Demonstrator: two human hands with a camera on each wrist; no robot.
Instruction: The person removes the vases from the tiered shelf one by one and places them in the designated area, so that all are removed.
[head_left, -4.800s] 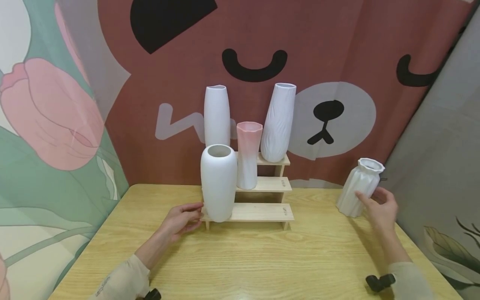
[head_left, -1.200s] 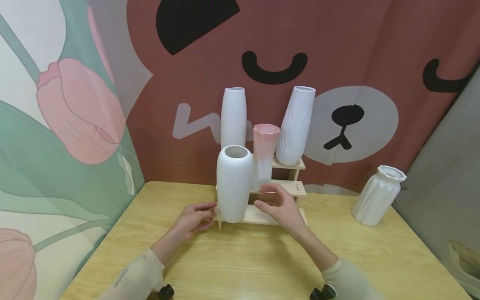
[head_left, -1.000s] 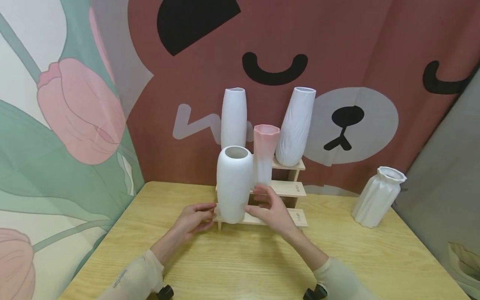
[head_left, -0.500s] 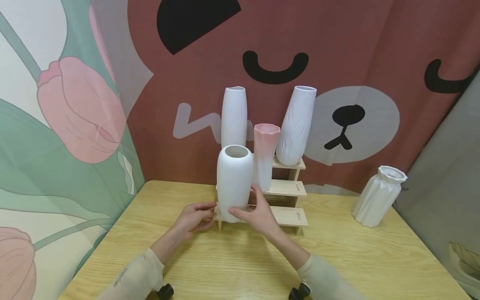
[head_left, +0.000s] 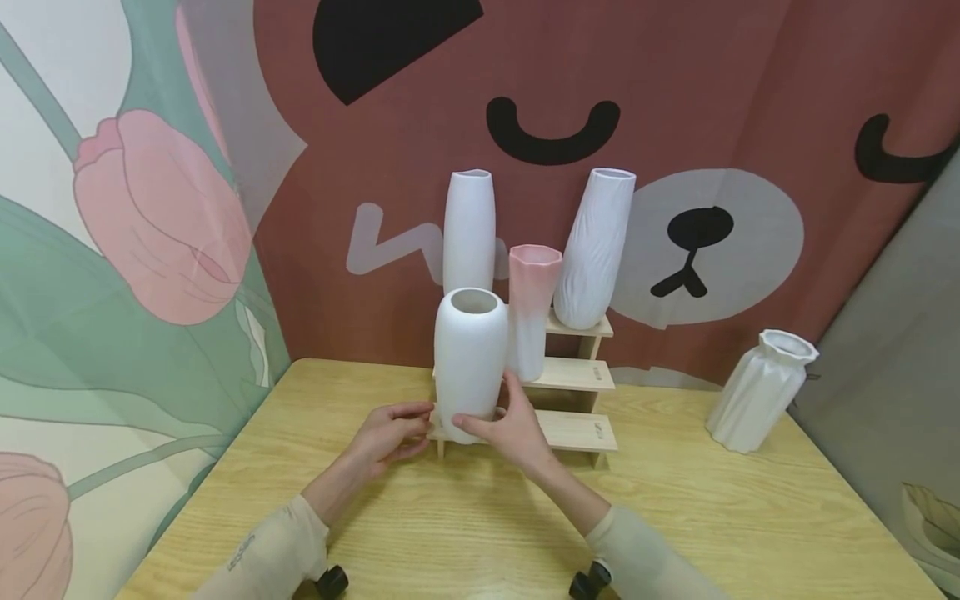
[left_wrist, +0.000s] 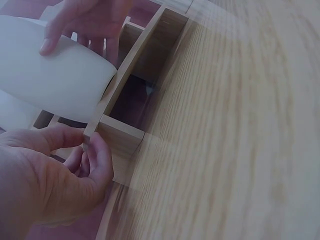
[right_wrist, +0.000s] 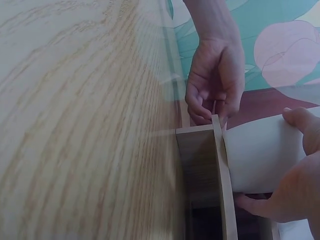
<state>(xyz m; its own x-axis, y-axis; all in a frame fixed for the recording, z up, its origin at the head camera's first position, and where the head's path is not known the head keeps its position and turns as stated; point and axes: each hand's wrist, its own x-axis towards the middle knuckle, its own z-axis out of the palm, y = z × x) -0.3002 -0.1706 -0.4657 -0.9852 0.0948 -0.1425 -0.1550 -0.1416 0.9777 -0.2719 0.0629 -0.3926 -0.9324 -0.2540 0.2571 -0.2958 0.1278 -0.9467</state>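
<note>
A smooth white vase [head_left: 470,358] stands upright on the lowest tier of a wooden step stand [head_left: 581,431], at its left end. My right hand [head_left: 519,429] grips this vase low on its right side, thumb across the front and the other fingers mostly hidden behind. With thumb and fingers, my left hand [head_left: 386,437] pinches the left end of the lowest board; the left wrist view shows the board edge [left_wrist: 95,125] between them. Behind are a pink-and-white vase [head_left: 534,308] on the middle tier and two tall white vases, one plain [head_left: 469,225] and one textured [head_left: 596,250].
A pleated white vase [head_left: 761,392] with a wavy rim stands alone on the right of the wooden table [head_left: 420,533]. A printed cloth backdrop [head_left: 375,142] rises behind the stand, with a floral one [head_left: 150,217] at left.
My right hand has let go of the pleated vase at the right, moved left and closed round the smooth white vase. My left hand keeps its place at the stand's end.
</note>
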